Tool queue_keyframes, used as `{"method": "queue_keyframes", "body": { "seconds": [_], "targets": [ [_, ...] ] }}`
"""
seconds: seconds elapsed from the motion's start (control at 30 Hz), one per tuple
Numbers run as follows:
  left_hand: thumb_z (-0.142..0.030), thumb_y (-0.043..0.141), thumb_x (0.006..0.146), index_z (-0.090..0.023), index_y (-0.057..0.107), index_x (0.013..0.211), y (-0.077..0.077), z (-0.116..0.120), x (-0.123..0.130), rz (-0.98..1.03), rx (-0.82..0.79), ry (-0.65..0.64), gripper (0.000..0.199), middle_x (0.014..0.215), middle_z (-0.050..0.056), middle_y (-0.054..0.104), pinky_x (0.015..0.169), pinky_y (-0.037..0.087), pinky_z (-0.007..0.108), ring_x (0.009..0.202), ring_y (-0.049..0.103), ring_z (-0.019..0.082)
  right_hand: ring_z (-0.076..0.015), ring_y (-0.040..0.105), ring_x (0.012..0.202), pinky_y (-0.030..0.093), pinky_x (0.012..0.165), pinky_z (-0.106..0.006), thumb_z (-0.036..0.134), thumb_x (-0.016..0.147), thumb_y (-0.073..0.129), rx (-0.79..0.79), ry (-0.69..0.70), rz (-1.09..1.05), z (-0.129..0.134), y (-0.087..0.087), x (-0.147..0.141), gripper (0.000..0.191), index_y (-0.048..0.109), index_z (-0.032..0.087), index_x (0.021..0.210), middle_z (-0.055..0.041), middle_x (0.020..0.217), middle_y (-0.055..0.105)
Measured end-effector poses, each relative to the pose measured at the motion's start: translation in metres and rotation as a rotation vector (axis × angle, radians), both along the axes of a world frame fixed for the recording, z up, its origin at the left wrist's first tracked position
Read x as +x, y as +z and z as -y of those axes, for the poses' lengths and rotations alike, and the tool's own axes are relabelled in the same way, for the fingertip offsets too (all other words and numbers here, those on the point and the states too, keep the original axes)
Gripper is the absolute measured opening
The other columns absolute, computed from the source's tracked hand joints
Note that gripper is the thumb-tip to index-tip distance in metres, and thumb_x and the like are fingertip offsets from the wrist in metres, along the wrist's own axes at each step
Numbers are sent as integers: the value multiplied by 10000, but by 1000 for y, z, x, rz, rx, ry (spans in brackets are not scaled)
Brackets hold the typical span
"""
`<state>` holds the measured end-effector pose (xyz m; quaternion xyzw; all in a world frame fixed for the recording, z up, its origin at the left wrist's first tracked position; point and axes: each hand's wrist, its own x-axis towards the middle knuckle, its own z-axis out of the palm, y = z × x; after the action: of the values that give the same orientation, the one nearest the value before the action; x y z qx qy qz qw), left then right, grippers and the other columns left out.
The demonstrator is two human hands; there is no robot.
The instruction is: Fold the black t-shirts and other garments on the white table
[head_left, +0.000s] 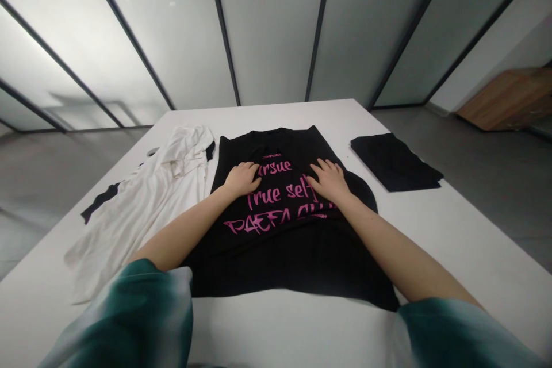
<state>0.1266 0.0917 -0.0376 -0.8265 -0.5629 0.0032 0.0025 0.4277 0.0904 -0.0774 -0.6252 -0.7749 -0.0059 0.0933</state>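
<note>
A black shirt [284, 259] with pink lettering lies spread on the white table [466, 241], its hem toward me. My left hand [242, 179] rests on the left part of the print, fingers apart. On the right side of the lettering lies my right hand [328, 180], its fingers spread over the cloth. Neither hand grips anything. Small folds cross the shirt below the hands.
To the left lies a rumpled white garment [150, 195], with a dark cloth [101, 200] partly under it. A folded black cloth [394, 162] lies on the right. Frosted glass panels [276, 29] stand behind the table.
</note>
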Motion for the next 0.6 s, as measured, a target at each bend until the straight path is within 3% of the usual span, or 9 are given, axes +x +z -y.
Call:
{"method": "queue_keyframes", "body": {
  "seconds": [0.1,0.23,0.4,0.6],
  "targets": [
    [-468,443,968,-168,680,1201,0,5,-1,47,80,120,448,1193,127,676,1020,468,375,1156,608,276,-356,349,1450,249,1188,-544,486,988,378,9,10,-4,0,2,-1,569,570,194,1438,-111,1532,489],
    [-428,459,971,-196,714,1060,-8,6,-2,147,117,199,356,1095,94,677,947,497,342,1064,630,244,-355,376,1432,270,1176,-537,459,988,396,-3,12,-6,0,2,-2,546,590,184,1418,-120,1508,519],
    [-301,527,922,-201,703,917,-15,5,-4,195,139,160,202,986,86,678,866,497,342,973,638,239,-349,417,1409,296,1160,-536,444,986,414,35,20,-6,0,-1,0,525,607,178,1396,-128,1487,540],
    [-242,516,897,-188,675,852,-14,7,-7,279,197,84,174,914,93,673,826,485,370,896,629,240,-349,433,1395,306,1153,-540,453,982,428,60,22,-12,-1,-6,2,517,613,190,1386,-128,1474,552]
  ]
}}
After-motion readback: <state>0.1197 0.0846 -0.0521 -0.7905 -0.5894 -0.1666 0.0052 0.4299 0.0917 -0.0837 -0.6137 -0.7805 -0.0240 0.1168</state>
